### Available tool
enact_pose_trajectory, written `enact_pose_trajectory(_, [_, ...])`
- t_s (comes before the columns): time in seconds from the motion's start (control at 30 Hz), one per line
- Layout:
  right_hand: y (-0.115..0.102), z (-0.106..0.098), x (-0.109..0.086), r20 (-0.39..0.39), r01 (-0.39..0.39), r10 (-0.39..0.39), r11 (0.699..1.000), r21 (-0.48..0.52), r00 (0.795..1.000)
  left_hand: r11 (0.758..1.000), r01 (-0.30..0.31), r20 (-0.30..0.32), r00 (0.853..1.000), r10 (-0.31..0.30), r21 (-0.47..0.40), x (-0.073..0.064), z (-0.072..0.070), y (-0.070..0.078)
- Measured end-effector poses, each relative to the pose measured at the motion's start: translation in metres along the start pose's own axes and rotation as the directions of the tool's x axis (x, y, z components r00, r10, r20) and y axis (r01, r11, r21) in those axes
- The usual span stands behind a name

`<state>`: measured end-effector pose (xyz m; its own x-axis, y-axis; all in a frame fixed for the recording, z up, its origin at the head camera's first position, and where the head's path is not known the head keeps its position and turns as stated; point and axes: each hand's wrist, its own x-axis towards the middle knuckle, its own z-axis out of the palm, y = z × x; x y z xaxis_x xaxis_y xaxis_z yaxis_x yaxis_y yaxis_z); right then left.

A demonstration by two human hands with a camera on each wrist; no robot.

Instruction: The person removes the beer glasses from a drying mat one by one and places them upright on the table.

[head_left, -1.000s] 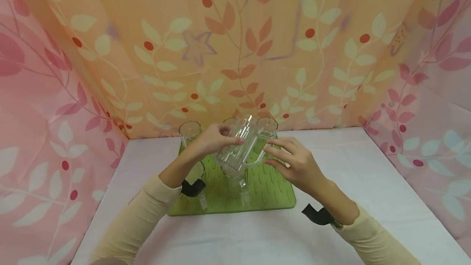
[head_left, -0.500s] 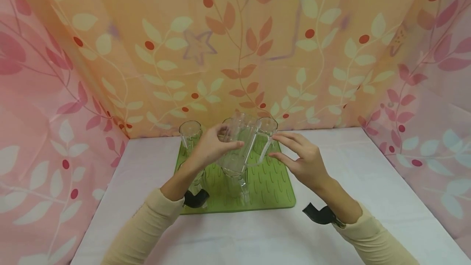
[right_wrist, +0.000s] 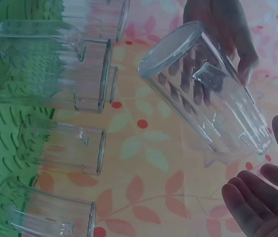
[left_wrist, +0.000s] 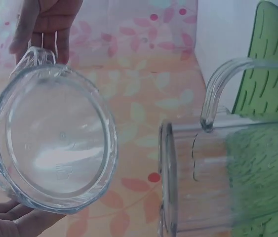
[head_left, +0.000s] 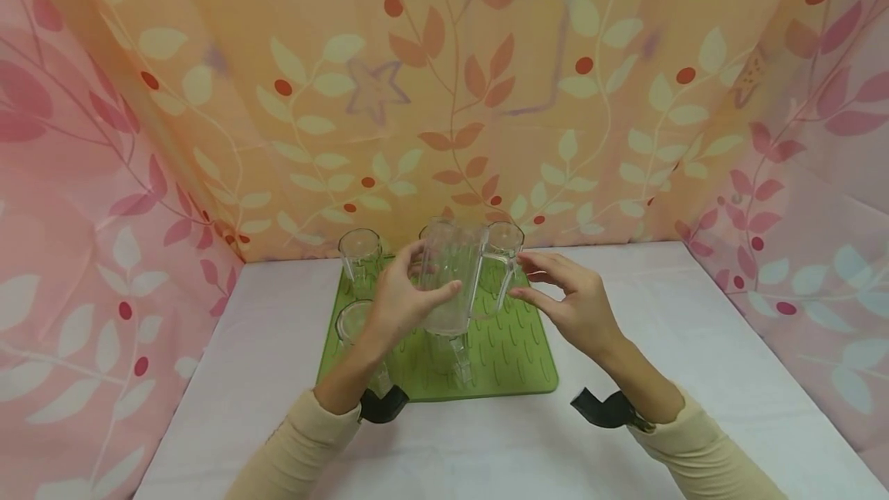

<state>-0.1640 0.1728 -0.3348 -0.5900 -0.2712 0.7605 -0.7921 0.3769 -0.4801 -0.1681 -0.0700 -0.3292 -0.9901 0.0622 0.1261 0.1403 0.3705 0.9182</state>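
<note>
A clear glass mug point(head_left: 447, 307) is held above the mat in the head view, nearly upright, its handle to the right. My left hand point(head_left: 406, 295) grips it round the body, thumb across the near side. Beside the handle is my right hand point(head_left: 566, 299), with fingers and thumb spread apart and fingertips close to it; whether they touch it I cannot tell. The left wrist view shows the mug's round base point(left_wrist: 55, 143). In the right wrist view the mug point(right_wrist: 205, 94) slants, with the right fingers point(right_wrist: 250, 200) apart from its body.
Several other glass mugs stand on a green ridged mat point(head_left: 514, 361), including a back-left mug point(head_left: 359, 249) and a back-right mug point(head_left: 505, 238). The mat lies on a white table point(head_left: 486, 446). Patterned cloth point(head_left: 444, 99) surrounds the table's back and sides.
The held mug has turned from a strong tilt to nearly upright. My left hand has turned and shifted slightly right with it. My right fingertips have moved a little right.
</note>
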Motion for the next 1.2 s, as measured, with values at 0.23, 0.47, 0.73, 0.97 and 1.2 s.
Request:
enact_pose_trajectory(0.23, [-0.003,0.0,-0.003,0.036,-0.126,0.122,0.982,0.142,0.992,0.988,-0.119,-0.102,0.989,0.108,-0.098,-0.011,0.012,-0.004])
enact_pose_trajectory(0.47, [-0.006,0.002,-0.007,0.064,-0.222,0.213,0.948,0.228,0.975,0.966,-0.215,-0.219,0.959,0.181,-0.143,-0.019,0.023,-0.011])
enact_pose_trajectory(0.73, [-0.005,0.007,-0.014,0.087,-0.269,0.255,0.922,0.277,0.963,0.95,-0.283,-0.28,0.93,0.238,-0.133,-0.027,0.036,-0.019])
enact_pose_trajectory(0.97, [-0.004,0.009,-0.016,0.122,-0.318,0.295,0.897,0.306,0.948,0.943,-0.309,-0.3,0.918,0.261,-0.125,-0.029,0.045,-0.025])
enact_pose_trajectory(1.2, [-0.003,0.01,-0.018,0.15,-0.35,0.318,0.886,0.303,0.936,0.93,-0.354,-0.328,0.894,0.304,-0.102,-0.03,0.051,-0.031])
